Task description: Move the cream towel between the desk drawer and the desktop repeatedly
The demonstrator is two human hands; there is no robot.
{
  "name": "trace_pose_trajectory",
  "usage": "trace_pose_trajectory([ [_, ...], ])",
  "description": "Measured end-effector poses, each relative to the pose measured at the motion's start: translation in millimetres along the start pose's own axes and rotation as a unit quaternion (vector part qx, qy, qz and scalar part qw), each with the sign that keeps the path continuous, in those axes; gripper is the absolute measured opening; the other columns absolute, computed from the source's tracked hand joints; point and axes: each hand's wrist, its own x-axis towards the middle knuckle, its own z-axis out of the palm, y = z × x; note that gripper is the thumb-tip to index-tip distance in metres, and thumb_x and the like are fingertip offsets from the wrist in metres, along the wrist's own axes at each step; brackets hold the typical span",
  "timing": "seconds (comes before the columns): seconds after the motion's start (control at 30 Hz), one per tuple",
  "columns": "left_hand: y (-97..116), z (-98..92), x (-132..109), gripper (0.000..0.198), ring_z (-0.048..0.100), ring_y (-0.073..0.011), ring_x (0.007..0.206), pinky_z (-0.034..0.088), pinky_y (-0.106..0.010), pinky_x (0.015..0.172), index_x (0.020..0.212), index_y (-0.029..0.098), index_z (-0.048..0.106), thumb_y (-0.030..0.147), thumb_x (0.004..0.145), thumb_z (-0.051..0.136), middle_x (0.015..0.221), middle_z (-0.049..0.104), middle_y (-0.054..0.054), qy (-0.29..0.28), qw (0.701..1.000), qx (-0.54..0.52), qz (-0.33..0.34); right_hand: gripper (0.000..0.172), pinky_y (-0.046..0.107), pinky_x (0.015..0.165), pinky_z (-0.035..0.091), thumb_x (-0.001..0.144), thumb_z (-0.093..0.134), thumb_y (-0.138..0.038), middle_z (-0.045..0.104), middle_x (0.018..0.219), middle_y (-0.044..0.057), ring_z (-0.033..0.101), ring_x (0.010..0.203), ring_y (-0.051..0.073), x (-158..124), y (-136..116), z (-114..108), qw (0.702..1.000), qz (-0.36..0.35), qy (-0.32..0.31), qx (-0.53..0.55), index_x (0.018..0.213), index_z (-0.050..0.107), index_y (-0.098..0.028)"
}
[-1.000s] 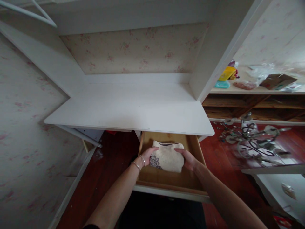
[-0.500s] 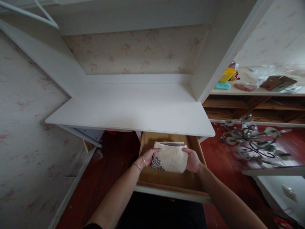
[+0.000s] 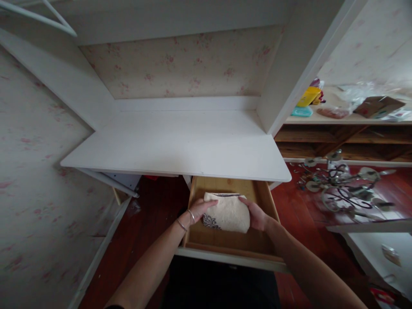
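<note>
A folded cream cloth (image 3: 227,214) with a dark leafy pattern at its lower left corner is held over the pulled-out wooden drawer (image 3: 231,244). My left hand (image 3: 198,210), two bangles at its wrist, grips the cloth's left end with the thumb on top. On the opposite end, my right hand (image 3: 256,214) is closed with its thumb along the upper edge. The fingers of both hands are mostly hidden behind the cloth. A dark grey layer shows in the fold along the top.
The white desk top (image 3: 193,143) extends above the drawer. On the red floor to the right lies a chandelier (image 3: 350,184). Behind it, a low shelf unit (image 3: 322,133) carries a yellow container (image 3: 308,96) and plastic bags. A white cabinet (image 3: 380,253) stands at lower right.
The cloth has shifted slightly left and tilted a little, its right end narrowing at the top. My right thumb has moved inward along its upper edge.
</note>
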Motion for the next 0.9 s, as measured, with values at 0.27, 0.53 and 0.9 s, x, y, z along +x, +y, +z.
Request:
trace_pose_trajectory([
  [0.27,3,-9.2,6,0.04,0.069,-0.0213,0.086,0.051,-0.027,0.073,0.097,0.012,0.073,0.041,0.069,0.077,0.098,0.074,-0.01,0.079,0.978,0.193,-0.023,0.036,0.026,0.053,0.048,0.092,0.047,-0.054,0.063,0.071,0.0,0.059,0.057,0.015,16,16,-16,0.983,-0.079,0.11,-0.126,0.103,0.058,-0.022],
  [0.53,3,-1.1,31,0.035,0.064,-0.0299,0.102,0.044,-0.028,0.078,0.083,0.014,0.07,0.047,0.084,0.06,0.096,0.072,-0.016,0.218,0.912,0.347,-0.011,0.047,0.032,0.085,0.048,0.081,0.064,-0.044,0.067,0.093,0.001,0.064,0.088,0.021,35,9,-4,0.875,-0.248,0.204,-0.363,0.125,0.058,-0.027],
  [0.9,19,2.6,35,0.038,0.044,-0.0251,0.128,0.032,-0.032,0.106,0.12,0.019,0.06,0.033,0.084,0.06,0.138,0.05,-0.012,0.169,0.759,0.599,0.19,0.016,0.034,0.1,0.038,0.089,0.045,-0.029,0.054,0.125,0.009,0.051,0.115,0.023,40,5,-7,0.67,-0.405,0.2,-0.589,0.093,0.058,-0.02],
])
